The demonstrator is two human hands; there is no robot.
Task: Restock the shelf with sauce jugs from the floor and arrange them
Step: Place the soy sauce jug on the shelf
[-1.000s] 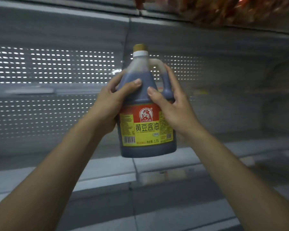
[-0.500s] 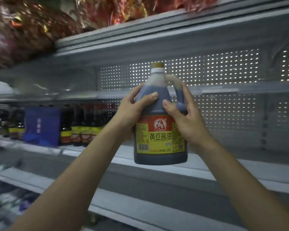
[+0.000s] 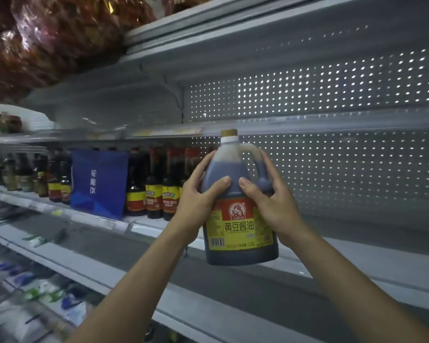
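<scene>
- The sauce jug [image 3: 239, 214] is in the air in front of the shelf [image 3: 357, 256], upright, label facing the camera, its base about level with the shelf's front edge and not yet resting on anything.
- The left hand [image 3: 198, 201] wraps the jug's left shoulder, thumb across the front; the right hand [image 3: 270, 201] grips the right side around the handle, thumb also on the front. Both are clamped on the jug, thumbs nearly meeting.
- The step in hand looks like the carry-in: the jug is lifted and about to be set down.
- The stretch of shelf behind and to the right of the jug shows bare board (the perforated back panel [image 3: 344, 169] is visible there).
- A row of smaller dark bottles [image 3: 156, 194] and a blue sign [image 3: 98, 184] stand to the left on the same level.
- Next, I judge, the jug must go forward over the lip, then down flat, label outward, near the bottles without knocking them.
</scene>
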